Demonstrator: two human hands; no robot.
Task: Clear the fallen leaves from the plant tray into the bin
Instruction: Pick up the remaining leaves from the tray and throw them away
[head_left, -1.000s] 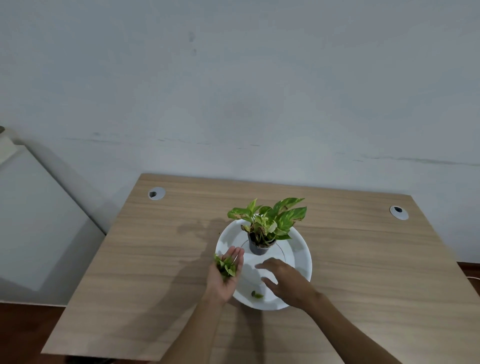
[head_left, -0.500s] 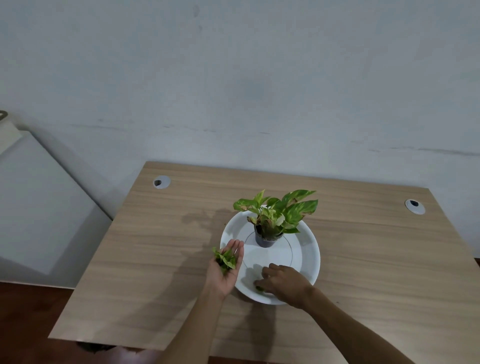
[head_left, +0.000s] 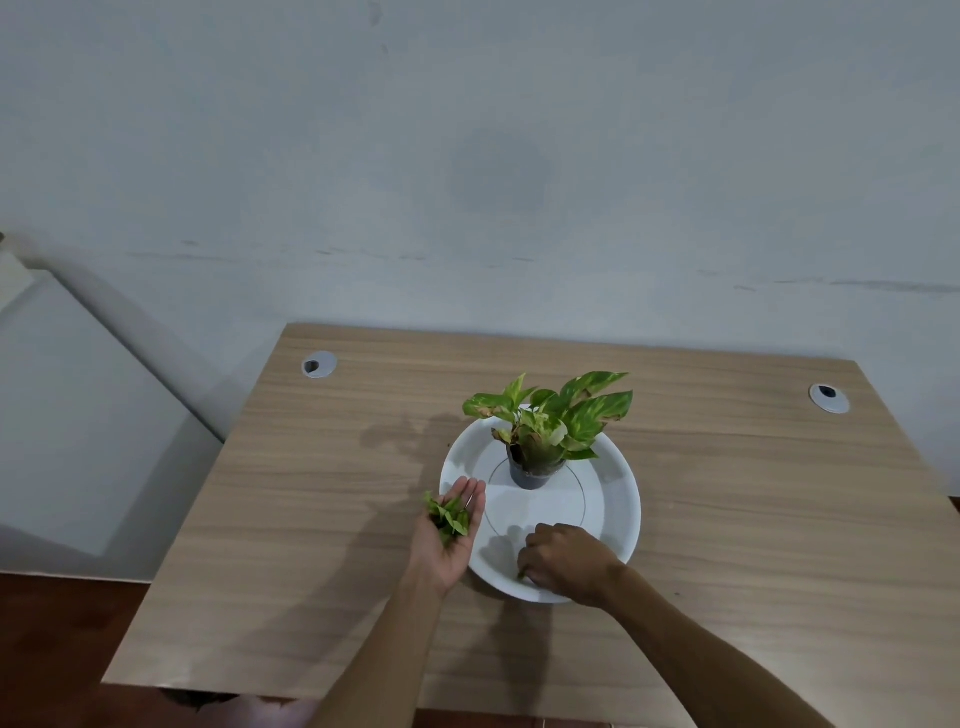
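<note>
A round white plant tray (head_left: 618, 499) sits on the wooden desk and holds a small potted plant (head_left: 550, 431) with green and yellow leaves. My left hand (head_left: 449, 530) is palm up at the tray's left rim, fingers straight, carrying a small pile of fallen leaves (head_left: 449, 517). My right hand (head_left: 563, 561) reaches into the tray's near edge with fingers curled down, pinching a small leaf (head_left: 521, 574) that is mostly hidden under the fingertips. No bin is in view.
The wooden desk (head_left: 311, 519) has two grey cable grommets, one at the back left (head_left: 319, 365) and one at the back right (head_left: 829, 399). A pale wall stands behind it. A white panel (head_left: 67, 415) is at the left.
My right hand has moved down from the tray's middle to its near edge and curled over the last loose leaf. My left hand stays palm up with the leaves.
</note>
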